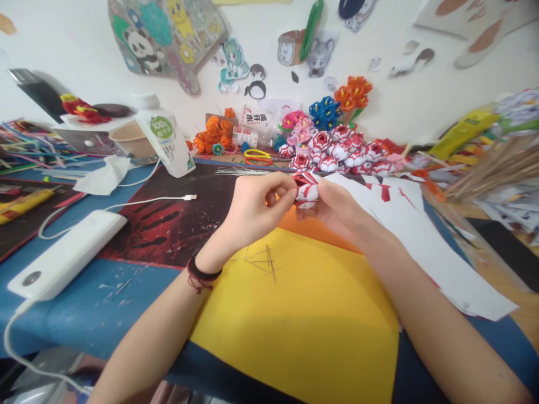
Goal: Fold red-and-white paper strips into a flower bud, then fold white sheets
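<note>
A red and white paper flower (307,193) is held up between my two hands, over the far edge of a yellow sheet (303,314). My right hand (337,205) grips it from the right side and from below. On its left side, my left hand (269,196) pinches the petals between thumb and fingertips. An orange sheet (307,227) lies under the hands. Right behind, a heap of similar red and white flowers (341,148) is piled up. Thin wires (240,171) lie just behind my left hand.
To the left are a white power bank (67,255) with its cable and a white bottle (168,140). White paper sheets (421,241) spread to the right. Yellow-handled scissors (257,156) lie at the back, near orange flowers (213,134). Thin sticks (488,163) bundle at far right.
</note>
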A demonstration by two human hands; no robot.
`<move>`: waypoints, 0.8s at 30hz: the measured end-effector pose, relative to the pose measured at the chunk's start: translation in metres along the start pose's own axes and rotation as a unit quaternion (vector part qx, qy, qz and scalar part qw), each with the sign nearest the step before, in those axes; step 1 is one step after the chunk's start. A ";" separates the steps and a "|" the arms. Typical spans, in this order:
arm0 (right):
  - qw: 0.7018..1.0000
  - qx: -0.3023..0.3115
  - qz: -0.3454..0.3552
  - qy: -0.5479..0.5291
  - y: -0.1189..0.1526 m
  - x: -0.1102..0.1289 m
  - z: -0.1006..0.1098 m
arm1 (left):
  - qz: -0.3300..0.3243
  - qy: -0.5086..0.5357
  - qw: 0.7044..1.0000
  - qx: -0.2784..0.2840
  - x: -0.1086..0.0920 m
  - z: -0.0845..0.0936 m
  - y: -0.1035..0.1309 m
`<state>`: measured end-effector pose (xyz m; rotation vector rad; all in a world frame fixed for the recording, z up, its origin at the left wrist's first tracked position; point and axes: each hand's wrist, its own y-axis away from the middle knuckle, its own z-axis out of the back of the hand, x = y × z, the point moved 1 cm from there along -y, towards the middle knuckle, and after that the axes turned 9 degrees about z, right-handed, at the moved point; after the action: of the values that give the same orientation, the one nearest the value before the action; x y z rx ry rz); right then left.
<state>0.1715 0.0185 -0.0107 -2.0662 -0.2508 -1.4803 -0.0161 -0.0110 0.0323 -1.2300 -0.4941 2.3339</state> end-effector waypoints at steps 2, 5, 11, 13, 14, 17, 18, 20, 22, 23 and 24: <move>1.000 0.000 -0.001 0.005 0.001 0.000 -0.001 | 0.009 -0.003 1.000 -0.012 0.000 0.000 0.000; 1.000 -0.002 0.001 0.016 0.002 0.001 -0.003 | 0.023 0.009 1.000 -0.016 0.000 0.001 0.000; 1.000 0.008 0.023 0.016 0.003 0.002 -0.001 | 0.049 0.080 0.995 -0.015 0.002 0.000 -0.001; 0.999 0.017 0.028 0.008 0.003 0.003 0.000 | 0.056 0.107 0.992 -0.031 0.004 0.001 -0.001; 0.999 0.021 0.027 0.004 0.003 0.003 0.001 | 0.059 0.114 0.991 -0.044 0.005 0.001 -0.001; 1.000 0.025 0.016 0.002 0.003 0.004 0.001 | 0.061 0.109 0.990 -0.071 0.008 0.003 0.000; 1.000 0.024 0.012 0.005 0.003 0.004 0.001 | 0.059 0.102 0.990 -0.074 0.008 0.003 0.000; 1.000 0.022 0.007 0.013 0.003 0.003 0.002 | 0.051 0.089 0.992 -0.075 0.007 0.003 0.001; 1.000 0.022 0.008 0.020 0.003 0.002 0.002 | 0.037 0.074 0.994 -0.071 0.006 0.003 0.001; 0.999 0.022 0.011 0.020 0.003 0.001 0.003 | 0.029 0.064 0.995 -0.067 0.005 0.003 0.001; 0.999 0.023 0.014 0.020 0.003 0.001 0.003 | 0.021 0.051 0.996 -0.064 0.004 0.003 0.001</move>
<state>0.1755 0.0175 -0.0116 -1.9947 -0.2361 -1.4833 -0.0210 -0.0101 0.0306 -1.4239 -0.5957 2.2896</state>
